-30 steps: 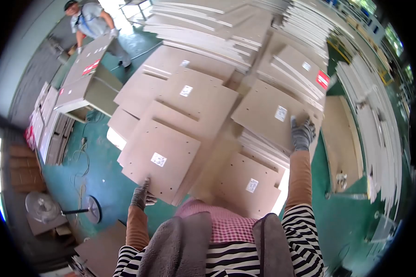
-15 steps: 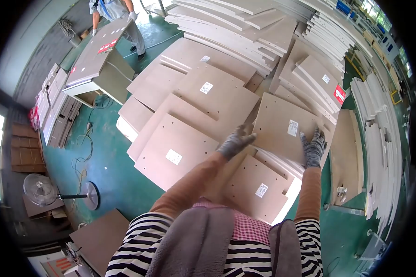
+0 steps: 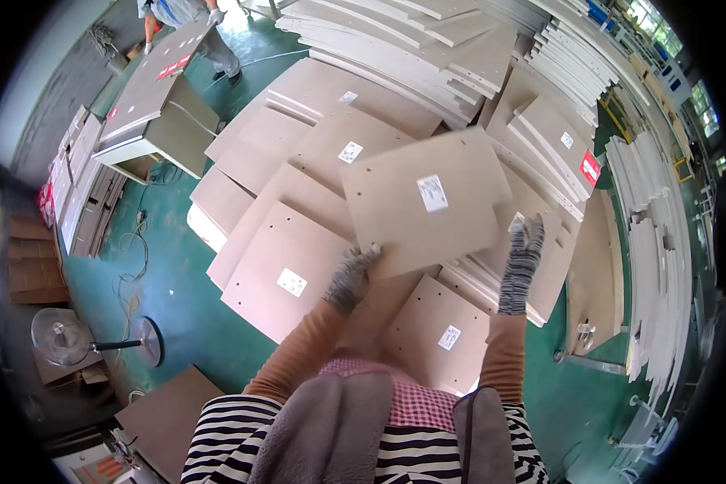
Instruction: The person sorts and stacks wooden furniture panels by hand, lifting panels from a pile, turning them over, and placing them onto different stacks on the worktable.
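Note:
A flat wooden panel (image 3: 403, 222) with a white label and small drilled holes is lifted and turned above the stacks. Its lower left corner is gripped by my left hand (image 3: 352, 278), which wears a grey knit glove. My right hand (image 3: 523, 262), gloved the same way, is beside the panel's right edge with its fingers stretched out, over a stack with another labelled panel (image 3: 544, 242). Whether its fingertips touch the lifted panel I cannot tell. Close to my body lies a drilled panel (image 3: 440, 331), and a similar one (image 3: 278, 270) sits left of my left hand.
More panels (image 3: 395, 40) are piled at the back, and long white strips (image 3: 657, 266) stand at the right. A floor fan (image 3: 60, 335) is at the left. At the upper left, another person (image 3: 185, 16) holds a large panel over a cabinet (image 3: 165, 129).
The panel has come off the right-hand stack, moving left and rotating. My left hand has moved down and left and now grips its corner. My right hand has shifted slightly left.

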`<state>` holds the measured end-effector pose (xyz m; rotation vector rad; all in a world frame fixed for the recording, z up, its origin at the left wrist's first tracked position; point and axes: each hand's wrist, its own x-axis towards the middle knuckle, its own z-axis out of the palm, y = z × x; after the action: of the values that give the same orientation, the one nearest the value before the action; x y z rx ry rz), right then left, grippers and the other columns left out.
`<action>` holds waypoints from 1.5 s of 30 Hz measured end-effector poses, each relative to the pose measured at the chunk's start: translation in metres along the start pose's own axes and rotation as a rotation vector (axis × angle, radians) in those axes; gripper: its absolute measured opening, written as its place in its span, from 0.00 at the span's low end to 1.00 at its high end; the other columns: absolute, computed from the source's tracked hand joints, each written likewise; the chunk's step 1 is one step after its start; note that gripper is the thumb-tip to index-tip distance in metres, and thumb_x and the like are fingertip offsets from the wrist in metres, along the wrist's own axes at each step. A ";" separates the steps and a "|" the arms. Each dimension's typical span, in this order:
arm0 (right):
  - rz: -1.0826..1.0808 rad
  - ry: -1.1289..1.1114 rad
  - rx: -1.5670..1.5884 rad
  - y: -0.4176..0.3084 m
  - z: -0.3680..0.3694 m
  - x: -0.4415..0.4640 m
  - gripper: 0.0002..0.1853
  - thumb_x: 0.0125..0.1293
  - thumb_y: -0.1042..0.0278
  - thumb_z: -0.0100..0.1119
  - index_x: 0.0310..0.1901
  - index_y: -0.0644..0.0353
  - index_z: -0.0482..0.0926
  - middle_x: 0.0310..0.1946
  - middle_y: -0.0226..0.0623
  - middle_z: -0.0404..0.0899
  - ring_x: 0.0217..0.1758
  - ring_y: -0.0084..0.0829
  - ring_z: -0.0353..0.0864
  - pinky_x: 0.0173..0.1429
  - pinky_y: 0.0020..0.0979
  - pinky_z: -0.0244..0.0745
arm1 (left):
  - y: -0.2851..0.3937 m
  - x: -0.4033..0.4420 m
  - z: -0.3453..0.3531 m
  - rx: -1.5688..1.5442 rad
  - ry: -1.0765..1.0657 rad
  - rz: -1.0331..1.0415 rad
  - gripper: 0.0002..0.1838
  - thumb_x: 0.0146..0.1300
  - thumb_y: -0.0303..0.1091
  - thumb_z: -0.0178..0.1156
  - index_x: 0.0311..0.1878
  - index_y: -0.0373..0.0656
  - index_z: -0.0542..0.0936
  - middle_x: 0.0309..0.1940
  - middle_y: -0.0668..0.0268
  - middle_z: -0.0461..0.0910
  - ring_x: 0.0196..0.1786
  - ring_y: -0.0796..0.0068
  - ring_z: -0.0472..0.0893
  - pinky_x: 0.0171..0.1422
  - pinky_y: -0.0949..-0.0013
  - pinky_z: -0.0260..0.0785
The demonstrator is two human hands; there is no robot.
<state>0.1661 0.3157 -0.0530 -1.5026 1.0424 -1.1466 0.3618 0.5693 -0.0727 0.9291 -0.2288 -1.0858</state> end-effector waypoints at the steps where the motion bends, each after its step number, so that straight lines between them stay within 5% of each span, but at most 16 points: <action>1: 0.120 0.013 0.066 -0.007 0.021 -0.006 0.32 0.65 0.65 0.61 0.69 0.61 0.60 0.62 0.44 0.69 0.67 0.36 0.65 0.71 0.36 0.60 | 0.005 0.005 -0.004 -0.110 0.032 0.016 0.19 0.66 0.34 0.60 0.57 0.38 0.74 0.49 0.63 0.79 0.50 0.71 0.79 0.56 0.66 0.73; 3: 0.222 -0.136 0.096 0.003 0.058 -0.003 0.31 0.66 0.67 0.60 0.68 0.61 0.60 0.60 0.43 0.70 0.64 0.36 0.68 0.68 0.38 0.64 | 0.017 0.017 -0.011 -0.223 0.072 0.050 0.20 0.64 0.35 0.63 0.57 0.39 0.73 0.49 0.65 0.78 0.51 0.71 0.79 0.57 0.64 0.74; 8: -0.157 -0.603 -0.081 0.026 0.181 0.022 0.24 0.66 0.69 0.60 0.62 0.60 0.68 0.52 0.39 0.77 0.55 0.36 0.77 0.61 0.39 0.74 | 0.032 0.064 -0.006 -0.261 0.114 0.161 0.23 0.64 0.37 0.63 0.59 0.40 0.71 0.48 0.66 0.77 0.52 0.71 0.77 0.57 0.65 0.73; 10: 0.589 -0.407 0.626 0.001 0.226 0.042 0.22 0.66 0.67 0.61 0.60 0.62 0.71 0.49 0.36 0.79 0.52 0.34 0.79 0.58 0.33 0.75 | 0.043 0.088 -0.027 -0.130 0.152 0.022 0.23 0.64 0.37 0.63 0.60 0.41 0.71 0.50 0.66 0.76 0.53 0.71 0.77 0.58 0.66 0.72; 11: 0.589 -0.406 0.624 0.004 0.240 0.052 0.22 0.66 0.67 0.61 0.60 0.62 0.71 0.49 0.36 0.79 0.52 0.34 0.79 0.58 0.33 0.75 | 0.046 0.096 -0.037 0.001 0.186 -0.129 0.23 0.64 0.37 0.63 0.60 0.41 0.71 0.51 0.66 0.75 0.54 0.71 0.76 0.59 0.66 0.72; 17: 0.317 -0.427 0.311 0.088 0.284 0.109 0.25 0.64 0.57 0.64 0.57 0.65 0.73 0.51 0.37 0.79 0.50 0.28 0.78 0.55 0.29 0.74 | 0.106 0.011 -0.101 1.282 0.580 0.695 0.23 0.57 0.28 0.63 0.58 0.36 0.73 0.54 0.52 0.75 0.59 0.56 0.74 0.65 0.59 0.65; 19: 0.424 -0.487 0.152 0.106 0.299 0.121 0.27 0.66 0.52 0.61 0.57 0.66 0.74 0.53 0.41 0.78 0.52 0.31 0.77 0.58 0.30 0.72 | 0.107 -0.027 -0.134 1.406 0.753 0.569 0.24 0.57 0.30 0.61 0.58 0.38 0.73 0.55 0.50 0.73 0.59 0.50 0.72 0.65 0.56 0.65; 23: 0.192 -0.638 0.029 0.207 0.321 0.134 0.30 0.67 0.46 0.56 0.58 0.67 0.72 0.56 0.49 0.76 0.57 0.38 0.74 0.65 0.30 0.67 | 0.094 -0.071 -0.167 1.792 0.817 0.262 0.28 0.60 0.40 0.60 0.63 0.41 0.70 0.65 0.48 0.65 0.67 0.47 0.63 0.72 0.49 0.53; 28: 0.365 -0.693 0.018 0.127 0.301 0.101 0.31 0.65 0.47 0.61 0.58 0.65 0.71 0.56 0.47 0.76 0.58 0.35 0.75 0.63 0.31 0.70 | 0.079 -0.071 -0.165 1.927 0.855 -0.002 0.33 0.61 0.48 0.56 0.68 0.45 0.66 0.68 0.48 0.61 0.71 0.47 0.58 0.76 0.45 0.41; 31: 0.735 -0.728 0.159 0.061 0.282 0.092 0.25 0.61 0.59 0.68 0.57 0.55 0.73 0.51 0.35 0.78 0.50 0.31 0.78 0.54 0.41 0.77 | 0.078 -0.068 -0.165 1.940 0.859 -0.023 0.33 0.62 0.49 0.55 0.69 0.45 0.65 0.68 0.48 0.61 0.71 0.47 0.58 0.76 0.45 0.39; 32: 0.733 -0.852 -0.166 0.030 0.276 0.089 0.28 0.58 0.53 0.69 0.55 0.59 0.74 0.51 0.40 0.78 0.50 0.33 0.78 0.56 0.40 0.76 | 0.078 -0.068 -0.164 1.932 0.858 -0.020 0.34 0.62 0.49 0.54 0.69 0.45 0.64 0.67 0.47 0.61 0.71 0.47 0.57 0.76 0.44 0.39; 34: 0.707 -0.968 -0.492 0.004 0.281 0.091 0.32 0.55 0.47 0.71 0.53 0.63 0.75 0.52 0.45 0.79 0.51 0.35 0.79 0.57 0.39 0.75 | 0.080 -0.069 -0.162 1.919 0.865 -0.015 0.34 0.62 0.49 0.54 0.69 0.45 0.64 0.67 0.48 0.61 0.71 0.47 0.57 0.76 0.44 0.39; 36: 0.071 -0.869 -1.315 -0.004 0.292 0.095 0.33 0.51 0.46 0.73 0.53 0.59 0.76 0.50 0.47 0.79 0.50 0.43 0.80 0.56 0.43 0.75 | 0.081 -0.069 -0.162 1.913 0.857 -0.006 0.34 0.62 0.49 0.54 0.69 0.44 0.64 0.67 0.48 0.62 0.71 0.47 0.58 0.76 0.44 0.39; 39: -0.317 -0.793 -1.053 0.012 0.306 0.096 0.37 0.51 0.41 0.68 0.59 0.54 0.73 0.59 0.48 0.74 0.61 0.46 0.74 0.63 0.48 0.69 | 0.080 -0.068 -0.162 1.909 0.851 0.024 0.33 0.62 0.49 0.54 0.68 0.44 0.65 0.67 0.48 0.62 0.71 0.48 0.58 0.76 0.44 0.39; 41: -0.501 -0.799 -0.949 0.028 0.323 0.076 0.43 0.54 0.35 0.62 0.67 0.51 0.66 0.68 0.48 0.63 0.72 0.47 0.59 0.72 0.55 0.52 | 0.082 -0.068 -0.159 1.898 0.862 -0.006 0.33 0.62 0.49 0.54 0.68 0.44 0.65 0.67 0.49 0.62 0.72 0.49 0.58 0.77 0.45 0.39; 45: -0.367 -0.687 -1.038 0.022 0.359 0.044 0.48 0.55 0.27 0.54 0.72 0.48 0.57 0.73 0.54 0.48 0.77 0.54 0.44 0.76 0.57 0.34 | 0.082 -0.067 -0.155 1.897 0.853 -0.009 0.32 0.62 0.48 0.54 0.68 0.44 0.66 0.67 0.49 0.62 0.72 0.49 0.58 0.77 0.45 0.40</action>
<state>0.5241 0.3337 -0.1084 -2.7214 0.8968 -0.1497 0.4725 0.7197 -0.0895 2.9327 -0.5298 -0.0651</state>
